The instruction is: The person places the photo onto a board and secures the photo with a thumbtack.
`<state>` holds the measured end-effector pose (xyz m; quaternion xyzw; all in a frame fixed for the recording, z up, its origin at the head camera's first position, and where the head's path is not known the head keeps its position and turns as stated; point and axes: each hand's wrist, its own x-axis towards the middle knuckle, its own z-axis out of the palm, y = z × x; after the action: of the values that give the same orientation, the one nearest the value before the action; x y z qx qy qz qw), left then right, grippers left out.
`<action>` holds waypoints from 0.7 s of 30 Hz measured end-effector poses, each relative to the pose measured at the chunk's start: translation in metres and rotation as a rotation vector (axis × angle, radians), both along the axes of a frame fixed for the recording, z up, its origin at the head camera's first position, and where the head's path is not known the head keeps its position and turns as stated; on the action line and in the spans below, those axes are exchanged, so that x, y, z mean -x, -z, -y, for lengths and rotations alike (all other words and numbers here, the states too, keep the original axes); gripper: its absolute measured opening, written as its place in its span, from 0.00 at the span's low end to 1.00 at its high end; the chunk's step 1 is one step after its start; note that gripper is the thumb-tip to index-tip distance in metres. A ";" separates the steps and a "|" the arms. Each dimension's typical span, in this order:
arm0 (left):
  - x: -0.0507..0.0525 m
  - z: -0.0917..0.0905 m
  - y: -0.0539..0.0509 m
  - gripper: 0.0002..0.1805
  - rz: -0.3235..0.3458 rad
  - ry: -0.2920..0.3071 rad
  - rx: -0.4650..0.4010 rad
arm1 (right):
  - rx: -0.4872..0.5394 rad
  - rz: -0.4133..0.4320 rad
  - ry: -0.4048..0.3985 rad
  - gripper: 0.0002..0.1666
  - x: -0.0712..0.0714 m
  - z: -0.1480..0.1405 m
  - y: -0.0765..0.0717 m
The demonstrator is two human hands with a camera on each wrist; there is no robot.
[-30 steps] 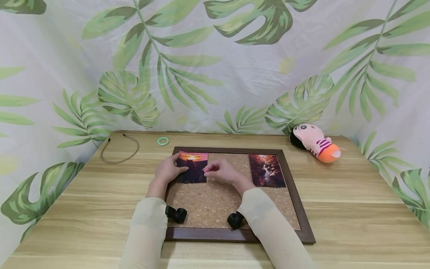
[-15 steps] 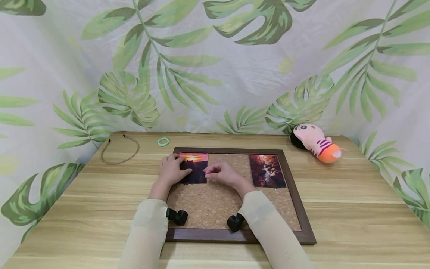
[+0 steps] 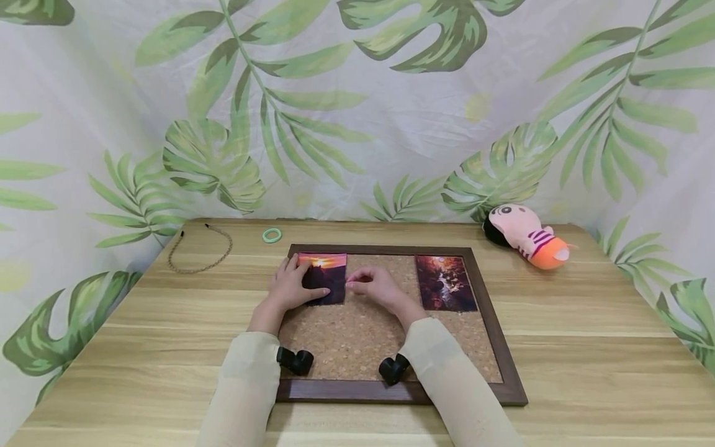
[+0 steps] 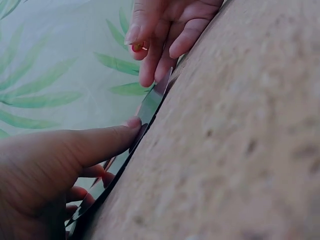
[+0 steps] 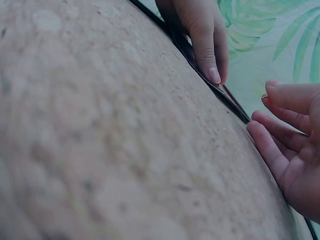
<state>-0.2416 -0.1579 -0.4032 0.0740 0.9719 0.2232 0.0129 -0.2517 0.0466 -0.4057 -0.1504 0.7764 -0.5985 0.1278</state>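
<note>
My left hand [image 3: 286,289] lies with fingers spread over the left part of a sunset photo [image 3: 331,274], pressing it to a wood-framed cork board [image 3: 346,347]. Its thumb reaches toward the photo's lower right. In the left wrist view the photo [image 4: 159,96] tilts slightly off the cork along its edge. Just beyond the photo's right edge, my right hand [image 3: 385,292] pinches a small reddish push pin [image 4: 137,47] between thumb and index finger. Its other fingers touch the board near the photo edge in the right wrist view. The pin's tip is too small to make out clearly.
A second photo [image 3: 445,283] lies at the board's upper right. Behind the board are a green ring [image 3: 271,235] and, further left, a thin braided headband-like loop [image 3: 228,248]. A plush toy [image 3: 525,236] lies at the back right. A leaf-print curtain [image 3: 313,112] hangs behind the table.
My left hand has shifted right over the photo, its thumb sliding toward the lower right. My right hand, still pinching the pin, has moved slightly right, off the photo's edge.
</note>
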 end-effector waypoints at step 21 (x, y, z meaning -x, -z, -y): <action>-0.004 -0.006 -0.003 0.47 -0.005 -0.039 -0.074 | 0.078 0.031 0.010 0.07 -0.002 -0.001 -0.003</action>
<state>-0.2381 -0.1515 -0.3999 0.0562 0.9642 0.2592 0.0036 -0.2499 0.0478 -0.4022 -0.1418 0.7511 -0.6313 0.1309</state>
